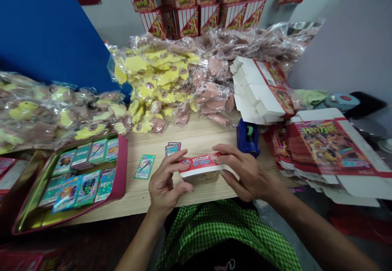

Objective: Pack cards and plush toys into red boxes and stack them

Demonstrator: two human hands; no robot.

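A small red and white cardboard box (200, 163) with blue and white print is held over the table's front edge. My left hand (167, 183) grips its left end, thumb below and fingers on top. At the right end my right hand (243, 173) has its fingers over the top corner and its thumb underneath. Below the printed flap the box's inside or front is dim and hard to make out. A glittery trading card (145, 166) lies left of my left hand. Just behind the box is a small stack of cards (173, 148), partly covered by my fingers.
A pink-rimmed tin tray (121, 167) of sorted cards stands left. Bagged yellow toys (153, 81) and bagged brown toys (214, 95) pile up behind. A blue tape dispenser (246, 138) sits near my right hand. Flat cartons (339, 148) and folded white boxes (260, 91) are right.
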